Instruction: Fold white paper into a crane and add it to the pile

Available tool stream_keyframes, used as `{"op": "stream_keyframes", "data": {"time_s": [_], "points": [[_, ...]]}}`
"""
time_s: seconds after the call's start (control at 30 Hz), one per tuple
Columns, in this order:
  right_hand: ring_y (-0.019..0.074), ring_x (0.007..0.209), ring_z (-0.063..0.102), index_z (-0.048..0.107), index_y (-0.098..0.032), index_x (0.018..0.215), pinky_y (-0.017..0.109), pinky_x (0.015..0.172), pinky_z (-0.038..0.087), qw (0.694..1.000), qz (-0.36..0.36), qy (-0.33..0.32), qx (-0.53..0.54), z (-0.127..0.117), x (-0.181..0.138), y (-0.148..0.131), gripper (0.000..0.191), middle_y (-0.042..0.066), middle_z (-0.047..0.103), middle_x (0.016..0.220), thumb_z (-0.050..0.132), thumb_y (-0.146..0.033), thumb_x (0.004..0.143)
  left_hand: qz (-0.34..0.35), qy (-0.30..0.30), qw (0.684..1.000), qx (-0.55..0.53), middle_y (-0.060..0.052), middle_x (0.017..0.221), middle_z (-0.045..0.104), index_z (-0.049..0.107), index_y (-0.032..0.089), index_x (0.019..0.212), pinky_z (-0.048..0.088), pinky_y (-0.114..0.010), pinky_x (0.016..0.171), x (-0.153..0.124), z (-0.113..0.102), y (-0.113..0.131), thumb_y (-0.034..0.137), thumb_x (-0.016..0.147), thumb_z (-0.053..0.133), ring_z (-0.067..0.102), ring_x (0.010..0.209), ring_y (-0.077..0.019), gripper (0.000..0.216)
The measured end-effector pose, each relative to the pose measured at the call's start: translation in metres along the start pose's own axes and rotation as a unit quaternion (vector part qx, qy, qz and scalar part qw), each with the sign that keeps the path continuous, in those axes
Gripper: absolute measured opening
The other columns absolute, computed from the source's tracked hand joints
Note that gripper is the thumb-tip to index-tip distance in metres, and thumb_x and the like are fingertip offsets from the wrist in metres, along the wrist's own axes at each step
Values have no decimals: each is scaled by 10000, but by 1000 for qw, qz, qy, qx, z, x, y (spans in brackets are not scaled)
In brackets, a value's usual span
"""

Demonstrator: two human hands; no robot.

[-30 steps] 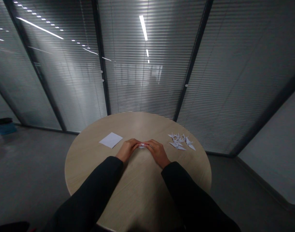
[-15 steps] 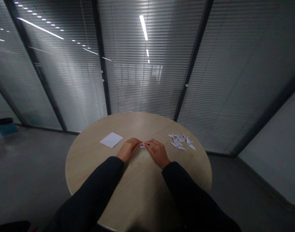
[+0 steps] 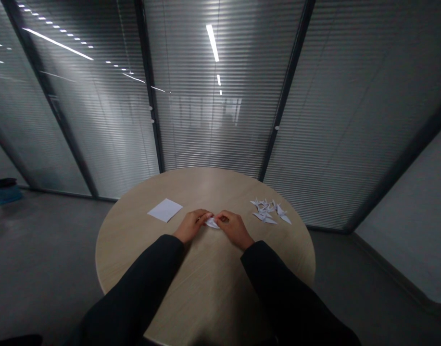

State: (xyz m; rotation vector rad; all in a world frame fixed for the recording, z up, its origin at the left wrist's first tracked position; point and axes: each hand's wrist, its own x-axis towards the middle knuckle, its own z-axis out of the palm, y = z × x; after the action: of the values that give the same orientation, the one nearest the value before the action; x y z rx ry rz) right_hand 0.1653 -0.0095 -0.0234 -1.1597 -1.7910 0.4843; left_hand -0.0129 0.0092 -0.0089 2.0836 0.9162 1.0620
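A small folded white paper piece lies on the round wooden table, between my two hands. My left hand pinches its left end with closed fingers. My right hand grips its right end, fingers curled. Both hands rest low on the tabletop, and black sleeves cover both arms. Most of the folded piece is hidden by my fingers.
A flat white paper square lies on the table to the left of my hands. Several folded white paper cranes are heaped to the right. Glass walls with closed blinds stand behind the table.
The folded piece shows more between my fingers now, a wider white flap. My hands have shifted slightly apart; the view has tilted a little.
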Motion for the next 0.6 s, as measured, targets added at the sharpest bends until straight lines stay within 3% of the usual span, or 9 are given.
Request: {"op": "stream_keyframes", "data": {"time_s": [0.13, 0.23, 0.3, 0.43, 0.6], "points": [[164, 675, 609, 649, -185, 760, 271, 647, 451, 995, 48, 5, 84, 2, 1, 5, 161, 10, 659, 707, 583, -331, 774, -60, 51, 985, -155, -97, 1016, 657, 622, 162, 1084, 485, -308, 736, 1, 0, -3, 440, 758, 630, 622, 860, -203, 428], [170, 689, 613, 642, -184, 768, 273, 651, 456, 986, 72, 41, 146, 2, 2, 6, 183, 13, 662, 727, 612, -363, 747, -107, 52, 966, -231, -61, 957, 656, 548, 176, 1160, 492, -313, 756, 2, 1, -3, 327, 591, 790, 635, 789, -169, 636], [174, 701, 613, 638, -182, 766, 272, 655, 457, 979, 82, 56, 177, 2, 3, 5, 202, 16, 661, 740, 629, -381, 732, -118, 47, 958, -258, -46, 867, 670, 576, 157, 1061, 492, -316, 762, 3, 3, -3, 288, 533, 827, 635, 739, -160, 600], [170, 698, 608, 635, -182, 784, 264, 652, 455, 973, 94, 44, 208, 2, 2, 1, 233, 11, 659, 740, 642, -407, 726, -126, 44, 945, -298, -37, 729, 669, 603, 138, 802, 499, -315, 721, 4, 7, 0, 393, 554, 812, 628, 666, -159, 412], [167, 710, 610, 642, -181, 802, 265, 662, 456, 979, 76, 16, 188, 1, 0, -1, 242, 7, 660, 746, 583, -414, 777, -128, 34, 952, -276, -8, 640, 642, 597, 145, 722, 483, -285, 659, 4, 6, 1, 410, 538, 808, 605, 606, -141, 386]]}}
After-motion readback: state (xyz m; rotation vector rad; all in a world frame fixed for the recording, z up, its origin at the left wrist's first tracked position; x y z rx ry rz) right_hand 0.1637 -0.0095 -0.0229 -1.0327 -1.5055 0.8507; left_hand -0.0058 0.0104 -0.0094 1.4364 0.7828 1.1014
